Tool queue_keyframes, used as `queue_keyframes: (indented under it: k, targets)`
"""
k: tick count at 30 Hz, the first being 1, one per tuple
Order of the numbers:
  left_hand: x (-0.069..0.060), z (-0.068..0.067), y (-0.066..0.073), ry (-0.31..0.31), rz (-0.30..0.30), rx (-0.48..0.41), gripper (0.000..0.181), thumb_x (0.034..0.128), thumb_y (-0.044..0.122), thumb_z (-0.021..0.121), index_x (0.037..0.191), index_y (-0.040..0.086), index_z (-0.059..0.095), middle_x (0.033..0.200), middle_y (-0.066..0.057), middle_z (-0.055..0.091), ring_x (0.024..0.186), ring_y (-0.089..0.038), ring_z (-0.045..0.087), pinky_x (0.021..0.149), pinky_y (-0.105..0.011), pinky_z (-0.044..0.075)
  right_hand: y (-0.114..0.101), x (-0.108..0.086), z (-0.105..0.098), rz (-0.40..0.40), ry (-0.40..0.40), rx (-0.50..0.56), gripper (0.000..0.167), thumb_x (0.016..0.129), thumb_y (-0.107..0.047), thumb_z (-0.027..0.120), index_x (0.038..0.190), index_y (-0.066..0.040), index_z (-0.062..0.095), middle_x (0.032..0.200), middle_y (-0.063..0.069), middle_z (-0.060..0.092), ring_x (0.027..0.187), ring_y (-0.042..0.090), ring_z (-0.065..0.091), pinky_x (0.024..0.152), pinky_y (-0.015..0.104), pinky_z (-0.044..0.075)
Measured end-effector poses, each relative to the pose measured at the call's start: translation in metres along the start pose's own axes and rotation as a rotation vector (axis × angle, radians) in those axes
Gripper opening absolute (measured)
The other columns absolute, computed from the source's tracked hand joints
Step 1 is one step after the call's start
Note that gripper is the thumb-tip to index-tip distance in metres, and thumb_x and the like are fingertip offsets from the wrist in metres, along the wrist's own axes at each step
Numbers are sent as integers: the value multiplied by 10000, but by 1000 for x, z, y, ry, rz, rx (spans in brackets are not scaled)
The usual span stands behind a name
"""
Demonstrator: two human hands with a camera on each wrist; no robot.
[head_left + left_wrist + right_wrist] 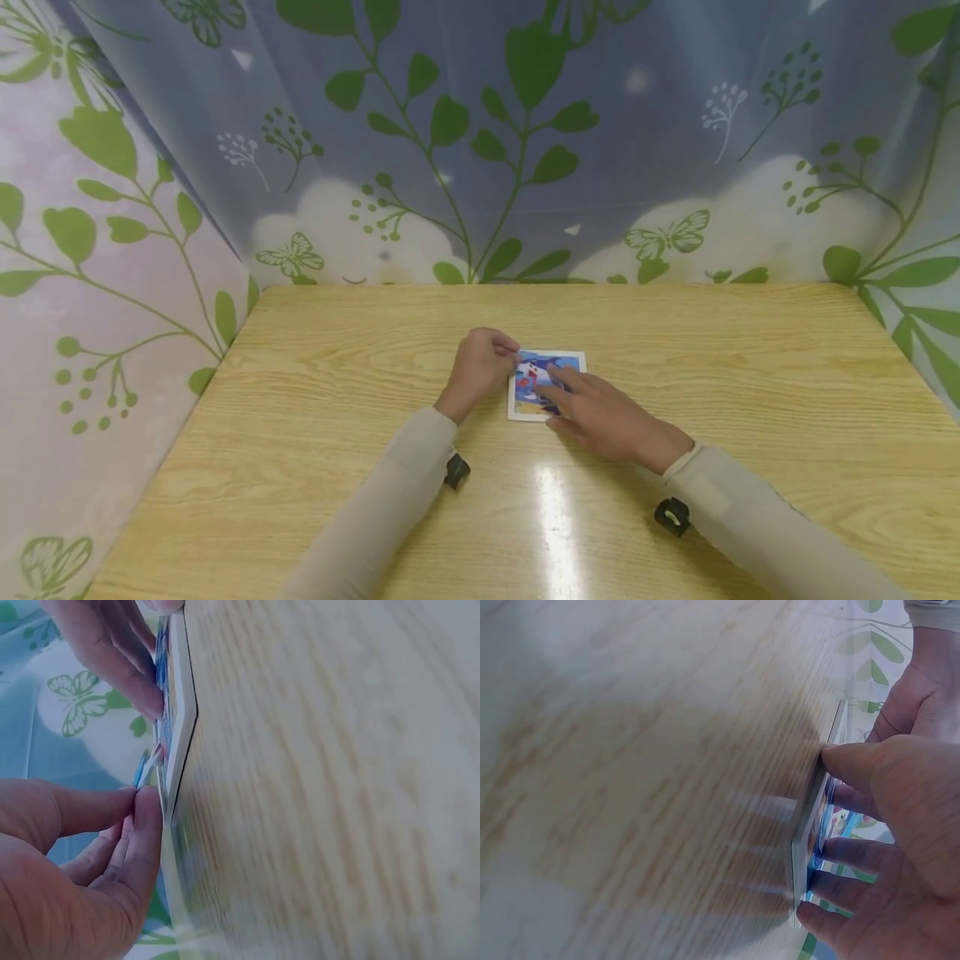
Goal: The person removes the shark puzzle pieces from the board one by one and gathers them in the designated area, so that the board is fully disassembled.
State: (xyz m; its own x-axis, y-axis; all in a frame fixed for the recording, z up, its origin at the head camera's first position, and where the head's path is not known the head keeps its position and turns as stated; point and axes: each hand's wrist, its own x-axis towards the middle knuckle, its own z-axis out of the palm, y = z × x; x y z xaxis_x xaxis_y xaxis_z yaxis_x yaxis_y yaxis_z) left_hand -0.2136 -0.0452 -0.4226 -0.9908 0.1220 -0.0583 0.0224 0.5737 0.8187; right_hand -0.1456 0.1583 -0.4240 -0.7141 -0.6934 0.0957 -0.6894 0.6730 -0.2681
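Observation:
A small picture puzzle [514,415] with a thick white border lies flat on the table, its print showing blue sea, red and sandy yellow. At its left edge my left hand [483,364] pinches a thin puzzle piece [147,766], blue on one face, between thumb and fingertips. The piece stands tilted against the puzzle's surface in the left wrist view. My right hand [611,417] lies over the right part of the picture, fingers spread and touching it. Its thumb rests at the near border in the right wrist view. Part of the print is hidden beneath that hand.
The wood-grain table [337,367] stretches out around the puzzle. Behind it hangs a blue curtain [480,150] with green leaves and butterflies, and similar cloth covers both sides. A dark strap device [456,471] sits on the left wrist, another [672,517] on the right.

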Motion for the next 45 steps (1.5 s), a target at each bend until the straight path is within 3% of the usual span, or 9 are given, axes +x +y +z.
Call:
queue_keyframes:
  k: [10,14,23,33,45]
  targets:
    - [0,-14,-7,5,-32,-130,93,906,-18,711,993,-33,743,903,-131,732,752,-204,708,659,-255,581,1,0,0,10,2,10,431,1021,-172,616,1401,20,550,1476,330,435,1364,489,426,1072,602,402]
    - [1,-25,-14,11,-37,-154,93,917,-21,696,998,-46,733,896,-137,726,757,-223,713,662,-265,582,2,-1,0,10,3,10,434,1021,-168,616,1403,26,548,1475,329,436,1362,484,431,1078,595,398]
    - [0,-53,-29,37,-123,-198,121,923,-34,689,1039,-51,720,937,-163,715,796,-237,714,745,-331,603,1,-1,-1,17,-11,14,429,1029,-171,604,1410,17,544,1488,316,429,1371,475,423,1082,594,393]
    - [-3,-76,-47,62,-156,-158,143,923,-39,681,1059,-66,715,970,-189,720,787,-227,712,729,-301,597,2,-1,-1,13,-3,14,434,1026,-178,611,1407,21,547,1474,319,442,1364,469,433,1089,585,389]
    - [-5,-86,-58,59,-181,-96,129,920,-44,689,1039,-80,722,943,-200,719,727,-186,696,675,-268,581,0,-1,-1,32,-27,40,441,1031,-175,600,1420,22,534,1495,326,414,1383,487,401,1105,598,364]
